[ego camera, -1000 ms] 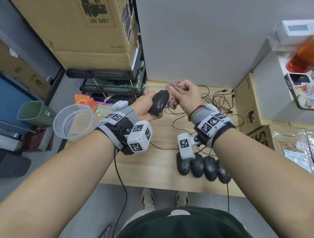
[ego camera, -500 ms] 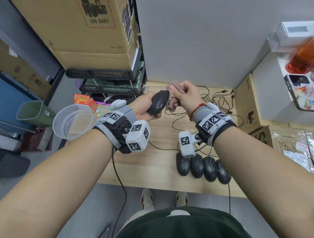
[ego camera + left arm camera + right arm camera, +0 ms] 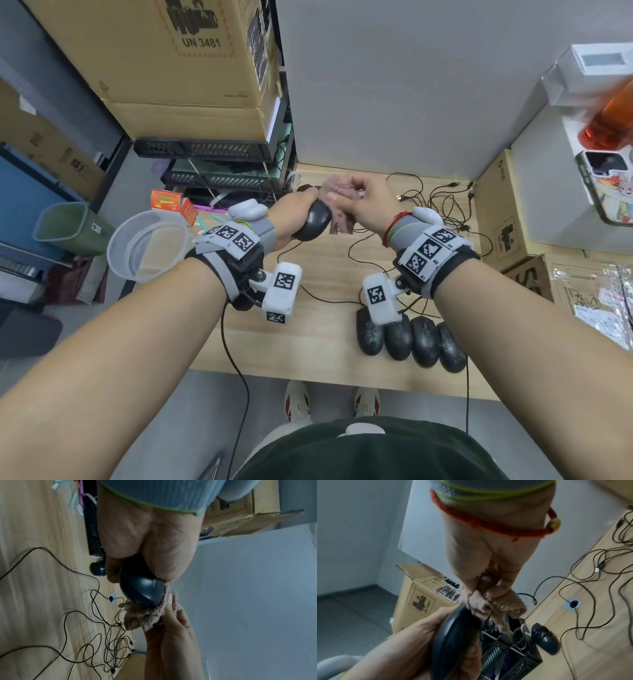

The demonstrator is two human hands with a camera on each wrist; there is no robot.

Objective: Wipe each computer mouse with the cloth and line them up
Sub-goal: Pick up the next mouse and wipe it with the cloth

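My left hand [image 3: 291, 219] grips a black computer mouse [image 3: 313, 222] [image 3: 142, 586] [image 3: 453, 632] in the air above the wooden desk [image 3: 325, 274]. My right hand [image 3: 363, 202] holds a bunched pinkish-brown cloth [image 3: 337, 205] [image 3: 145, 616] [image 3: 489, 605] pressed against the mouse's far end. Several black mice [image 3: 409, 339] lie side by side in a row near the desk's front edge, right of centre. One more black mouse [image 3: 546, 638] [image 3: 97, 568] with its cord wrapped round it lies at the desk's back left corner.
Tangled black cables [image 3: 435, 212] spread over the back right of the desk. A clear plastic tub [image 3: 147, 246] sits at the left edge. Cardboard boxes [image 3: 178, 61] and black trays [image 3: 205, 150] stand left; another box [image 3: 503, 212] stands right.
The right hand has shifted the cloth a little along the mouse's far end; the left hand has tilted the mouse slightly. The row of mice has not moved.
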